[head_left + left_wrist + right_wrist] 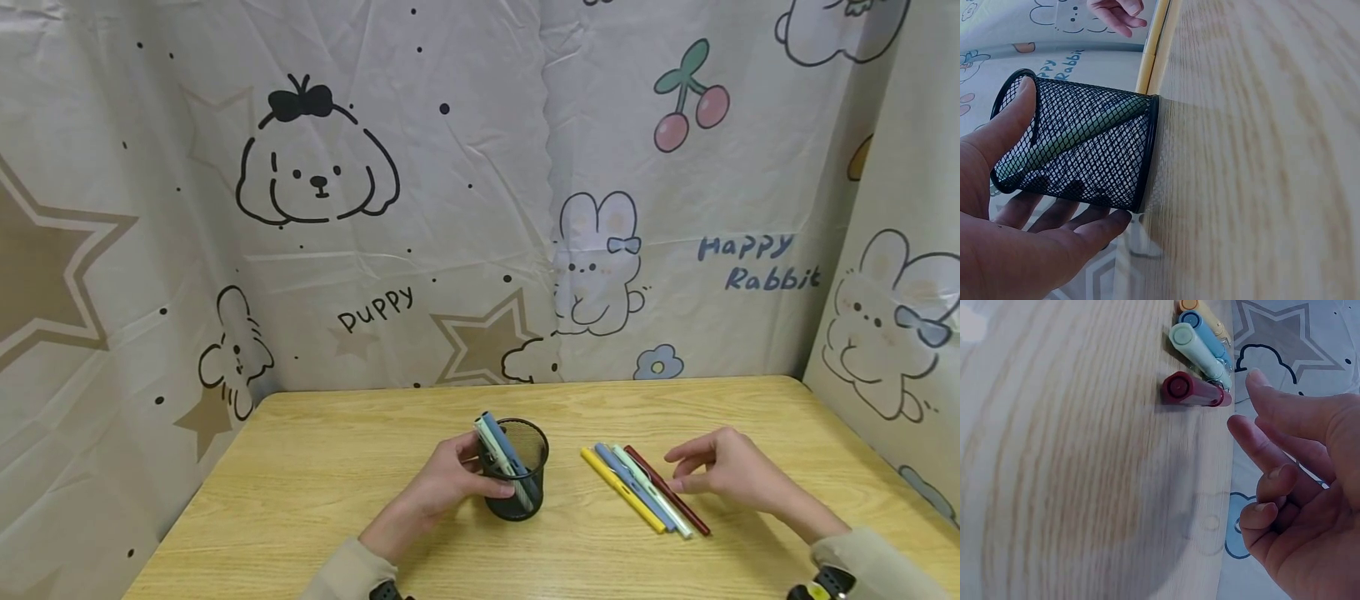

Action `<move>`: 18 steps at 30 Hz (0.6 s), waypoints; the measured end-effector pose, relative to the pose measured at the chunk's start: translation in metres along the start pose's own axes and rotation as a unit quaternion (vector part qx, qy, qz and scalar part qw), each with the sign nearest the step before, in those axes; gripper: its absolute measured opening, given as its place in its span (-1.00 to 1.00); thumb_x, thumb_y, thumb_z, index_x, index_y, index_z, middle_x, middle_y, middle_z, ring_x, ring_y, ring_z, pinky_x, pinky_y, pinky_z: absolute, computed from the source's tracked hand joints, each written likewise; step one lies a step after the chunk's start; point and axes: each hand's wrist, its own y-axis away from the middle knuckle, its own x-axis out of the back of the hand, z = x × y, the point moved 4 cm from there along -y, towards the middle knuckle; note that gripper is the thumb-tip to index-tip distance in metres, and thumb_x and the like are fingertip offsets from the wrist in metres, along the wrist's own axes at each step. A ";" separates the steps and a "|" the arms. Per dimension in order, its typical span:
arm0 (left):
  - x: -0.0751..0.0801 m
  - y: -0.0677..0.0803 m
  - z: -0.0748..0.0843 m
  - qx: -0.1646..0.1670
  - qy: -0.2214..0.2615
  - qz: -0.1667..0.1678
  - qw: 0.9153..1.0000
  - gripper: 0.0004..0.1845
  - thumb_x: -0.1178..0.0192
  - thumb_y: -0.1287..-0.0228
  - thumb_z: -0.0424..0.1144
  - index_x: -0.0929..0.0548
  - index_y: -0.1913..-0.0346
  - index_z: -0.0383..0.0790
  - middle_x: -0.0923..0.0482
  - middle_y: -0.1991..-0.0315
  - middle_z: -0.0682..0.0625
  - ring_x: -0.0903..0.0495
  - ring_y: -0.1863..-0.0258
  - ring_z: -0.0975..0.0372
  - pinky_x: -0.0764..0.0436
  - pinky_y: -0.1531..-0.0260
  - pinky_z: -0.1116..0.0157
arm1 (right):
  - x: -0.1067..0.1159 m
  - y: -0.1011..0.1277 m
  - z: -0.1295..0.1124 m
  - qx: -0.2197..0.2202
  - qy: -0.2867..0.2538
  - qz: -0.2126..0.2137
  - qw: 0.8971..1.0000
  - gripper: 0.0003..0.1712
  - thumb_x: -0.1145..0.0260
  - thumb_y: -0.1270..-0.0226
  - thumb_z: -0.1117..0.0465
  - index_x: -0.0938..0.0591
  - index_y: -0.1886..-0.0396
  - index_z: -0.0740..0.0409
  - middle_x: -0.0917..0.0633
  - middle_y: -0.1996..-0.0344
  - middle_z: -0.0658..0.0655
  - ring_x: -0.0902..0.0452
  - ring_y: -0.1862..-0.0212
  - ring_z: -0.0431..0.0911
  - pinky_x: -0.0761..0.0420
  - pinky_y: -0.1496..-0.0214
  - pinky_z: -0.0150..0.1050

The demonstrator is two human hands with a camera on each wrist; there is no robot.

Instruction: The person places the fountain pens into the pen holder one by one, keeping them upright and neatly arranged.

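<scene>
With fingers and thumb around its side, my left hand (pixel 450 479) grips a black mesh pen holder (pixel 542 477) standing upright on the table. Inside it lean a light green pen (pixel 489 442) and a blue pen (pixel 506 442), tops above the rim. To the right, a yellow pen (pixel 622 492), another blue pen (pixel 636 488), another light green pen (pixel 651 492) and a dark red pen (pixel 666 490) lie side by side. My right hand (pixel 738 475) hovers beside the dark red pen, nothing in its grasp. The right wrist view shows a gap between its fingertips and that pen (pixel 1194 389).
A light wooden table (pixel 337 450) carries everything. Behind it and at both sides hangs a pale printed cloth (pixel 465 208) with cartoon animals and stars. Dark wrist devices show at both cuffs.
</scene>
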 end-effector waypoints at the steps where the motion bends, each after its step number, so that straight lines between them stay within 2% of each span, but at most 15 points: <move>1: 0.000 0.000 0.000 0.000 0.000 0.000 1.000 -0.20 -0.61 -0.03 -0.48 -0.56 -0.40 -0.30 -0.65 -0.20 -0.10 -0.56 -0.27 -0.04 -0.53 -0.32 0.03 | 0.000 0.000 0.001 0.002 0.000 -0.003 1.000 -0.50 -0.68 -0.14 0.19 -0.78 -0.01 0.39 -0.80 0.37 -0.03 -0.69 0.26 -0.03 -0.55 0.34 -0.32; 5: 0.001 0.000 0.000 0.000 -0.003 0.001 1.000 -0.20 -0.62 -0.03 -0.46 -0.56 -0.40 -0.29 -0.65 -0.20 -0.09 -0.56 -0.27 -0.04 -0.52 -0.33 0.03 | 0.001 -0.001 0.003 0.009 0.003 -0.010 1.000 -0.49 -0.69 -0.13 0.17 -0.79 -0.02 0.37 -0.80 0.36 -0.04 -0.69 0.26 -0.07 -0.52 0.35 -0.33; 12: 0.000 0.000 -0.001 0.001 -0.002 -0.002 1.000 -0.15 -0.62 -0.03 -0.47 -0.52 -0.45 -0.32 -0.63 -0.25 -0.11 -0.52 -0.32 -0.07 -0.48 -0.37 -0.01 | -0.001 -0.005 0.006 0.016 0.021 -0.020 0.999 -0.59 -0.69 -0.12 0.18 -0.83 0.07 0.29 -0.78 0.41 -0.08 -0.47 0.39 -0.17 -0.38 0.43 -0.33; 18: 0.000 0.000 -0.001 -0.003 0.001 -0.003 1.000 -0.13 -0.61 -0.03 -0.48 -0.49 -0.47 -0.34 -0.62 -0.26 -0.11 -0.52 -0.32 -0.08 -0.48 -0.37 0.00 | -0.004 -0.007 0.003 0.014 0.015 -0.035 0.999 -0.61 -0.69 -0.10 0.21 -0.84 0.09 0.30 -0.76 0.42 -0.07 -0.46 0.39 -0.15 -0.37 0.45 -0.34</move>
